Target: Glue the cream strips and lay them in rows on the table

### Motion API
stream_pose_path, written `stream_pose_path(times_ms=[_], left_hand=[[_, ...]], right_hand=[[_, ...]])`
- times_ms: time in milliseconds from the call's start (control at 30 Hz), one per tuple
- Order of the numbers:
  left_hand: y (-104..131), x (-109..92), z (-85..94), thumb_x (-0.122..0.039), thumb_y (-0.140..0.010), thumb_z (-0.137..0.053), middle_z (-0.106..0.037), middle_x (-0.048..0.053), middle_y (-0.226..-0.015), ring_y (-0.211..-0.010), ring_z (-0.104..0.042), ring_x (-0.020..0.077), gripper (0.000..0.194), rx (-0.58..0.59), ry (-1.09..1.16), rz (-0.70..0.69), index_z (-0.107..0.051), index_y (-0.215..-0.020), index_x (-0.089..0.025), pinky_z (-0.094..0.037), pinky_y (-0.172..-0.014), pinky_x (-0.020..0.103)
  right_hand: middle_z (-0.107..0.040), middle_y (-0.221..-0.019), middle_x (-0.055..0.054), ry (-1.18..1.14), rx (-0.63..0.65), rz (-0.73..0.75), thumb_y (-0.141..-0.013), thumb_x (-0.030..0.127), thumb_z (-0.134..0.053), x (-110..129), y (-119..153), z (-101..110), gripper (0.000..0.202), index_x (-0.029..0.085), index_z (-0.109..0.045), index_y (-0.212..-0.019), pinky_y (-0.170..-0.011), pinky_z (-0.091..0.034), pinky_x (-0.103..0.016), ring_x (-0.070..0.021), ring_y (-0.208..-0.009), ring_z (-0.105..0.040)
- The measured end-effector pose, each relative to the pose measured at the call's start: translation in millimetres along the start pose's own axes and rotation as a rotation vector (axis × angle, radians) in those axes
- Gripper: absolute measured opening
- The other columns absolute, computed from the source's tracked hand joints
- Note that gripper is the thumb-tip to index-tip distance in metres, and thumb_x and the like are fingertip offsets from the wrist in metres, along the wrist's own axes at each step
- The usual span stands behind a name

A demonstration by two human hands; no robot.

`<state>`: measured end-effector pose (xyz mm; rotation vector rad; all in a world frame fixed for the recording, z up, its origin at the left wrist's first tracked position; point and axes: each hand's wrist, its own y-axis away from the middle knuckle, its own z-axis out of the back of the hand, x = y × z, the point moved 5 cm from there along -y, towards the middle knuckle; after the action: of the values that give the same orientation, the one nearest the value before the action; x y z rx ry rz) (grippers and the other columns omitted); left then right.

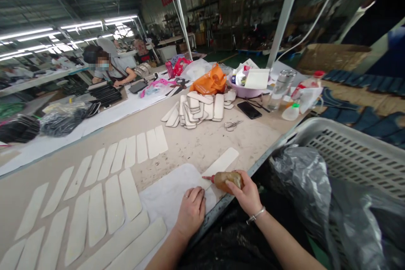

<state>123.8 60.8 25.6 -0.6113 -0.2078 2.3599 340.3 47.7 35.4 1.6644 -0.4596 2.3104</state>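
Note:
In my right hand [248,194] is a squeeze bottle [226,180] of amber glue-like liquid, tipped on its side with its red nozzle pointing left. The nozzle tip is over the near end of a pale flat strip [223,161], which lies slantwise near the table edge. My left hand [191,209] rests at that same end, fingers bent and drawn together, pressing on the strip; their tips are partly hidden. Beneath lies a white cloth-like sheet [172,187]. Rows of similar pale pieces [96,215] are spread on the left.
Stacked padded pieces [196,109], scissors [230,125] and a phone [249,109] lie farther back. A clear flask [280,90] and a purple basin [249,90] stand beyond. A grey plastic crate [357,135] borders my right side. Another person [110,69] works across the table.

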Motion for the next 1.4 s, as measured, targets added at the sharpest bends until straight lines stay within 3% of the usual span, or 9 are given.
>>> stream_pose_path(times_ms=[233, 500, 633, 733, 900, 1033, 1167, 1400], left_hand=[[-0.5, -0.2, -1.4, -0.015, -0.089, -0.044, -0.06, 0.012, -0.116, -0.104, -0.055, 0.0245, 0.029, -0.003, -0.022, -0.024, -0.058, -0.115, -0.015, -0.048, -0.094, 0.046], [1.2, 4.5, -4.5, -0.017, -0.088, -0.047, -0.061, 0.012, -0.115, -0.102, -0.056, 0.0249, 0.028, -0.039, -0.037, -0.049, -0.059, -0.113, -0.016, -0.049, -0.092, 0.046], [-0.2, 4.2, -4.3, -0.016, -0.088, -0.047, -0.062, 0.012, -0.113, -0.101, -0.056, 0.0241, 0.027, -0.041, -0.057, -0.054, -0.06, -0.111, -0.015, -0.049, -0.092, 0.045], [-0.9, 3.0, -3.6, -0.015, -0.088, -0.046, -0.062, 0.011, -0.114, -0.102, -0.056, 0.0234, 0.027, -0.031, -0.057, -0.052, -0.06, -0.111, -0.014, -0.049, -0.092, 0.044], [-0.5, 0.6, -1.6, -0.013, -0.088, -0.046, -0.062, 0.011, -0.115, -0.102, -0.054, 0.0231, 0.028, -0.018, -0.042, -0.038, -0.06, -0.113, -0.012, -0.048, -0.094, 0.043], [-0.4, -1.3, -1.1, -0.012, -0.088, -0.046, -0.061, 0.012, -0.116, -0.103, -0.054, 0.0238, 0.029, -0.015, -0.047, -0.047, -0.06, -0.113, -0.012, -0.048, -0.094, 0.045], [-0.4, -1.1, -1.1, -0.013, -0.088, -0.045, -0.061, 0.012, -0.115, -0.103, -0.054, 0.0241, 0.029, -0.017, -0.051, -0.05, -0.06, -0.113, -0.013, -0.048, -0.093, 0.045], [-1.3, -1.6, -1.1, -0.013, -0.088, -0.047, -0.063, 0.011, -0.114, -0.101, -0.055, 0.023, 0.029, -0.021, -0.058, -0.063, -0.061, -0.113, -0.012, -0.049, -0.093, 0.044]], right_hand=[[-0.064, -0.084, -0.003, -0.003, -0.151, -0.055, -0.074, 0.047, -0.065, -11.8, -22.0, 33.7, 0.039, 0.02, -0.054, -0.1, -0.07, -0.049, -0.033, -0.0202, -0.074, -0.059], [-0.063, -0.085, -0.004, 0.126, -0.401, -0.063, -0.07, 0.053, -0.066, -32.6, -53.7, 79.0, 0.043, 0.02, -0.057, -0.097, -0.074, -0.048, -0.037, -0.0221, -0.077, -0.058], [-0.062, -0.087, -0.005, 0.113, -0.464, -0.081, -0.068, 0.055, -0.067, -36.5, -57.7, 89.4, 0.047, 0.019, -0.057, -0.097, -0.078, -0.048, -0.04, -0.0232, -0.079, -0.058], [-0.063, -0.086, -0.004, 0.038, -0.419, -0.096, -0.069, 0.055, -0.066, -32.2, -46.6, 79.0, 0.048, 0.02, -0.055, -0.099, -0.074, -0.05, -0.038, -0.0226, -0.078, -0.059], [-0.064, -0.088, -0.003, -0.23, -0.114, -0.127, -0.072, 0.048, -0.069, -17.0, -12.4, 28.3, 0.043, 0.022, -0.053, -0.102, -0.071, -0.05, -0.033, -0.0215, -0.078, -0.06], [-0.064, -0.087, -0.002, -0.216, 0.011, -0.088, -0.074, 0.043, -0.067, -5.9, 4.8, 0.6, 0.036, 0.021, -0.054, -0.1, -0.073, -0.049, -0.032, -0.0203, -0.079, -0.059], [-0.063, -0.085, -0.002, -0.14, 0.034, -0.08, -0.076, 0.043, -0.066, -3.7, 8.0, -2.1, 0.034, 0.021, -0.054, -0.1, -0.072, -0.048, -0.031, -0.0192, -0.077, -0.058], [-0.063, -0.087, -0.002, -0.055, 0.061, -0.076, -0.077, 0.044, -0.065, -3.8, 18.0, 13.6, 0.035, 0.021, -0.053, -0.101, -0.074, -0.047, -0.032, -0.02, -0.078, -0.058]])
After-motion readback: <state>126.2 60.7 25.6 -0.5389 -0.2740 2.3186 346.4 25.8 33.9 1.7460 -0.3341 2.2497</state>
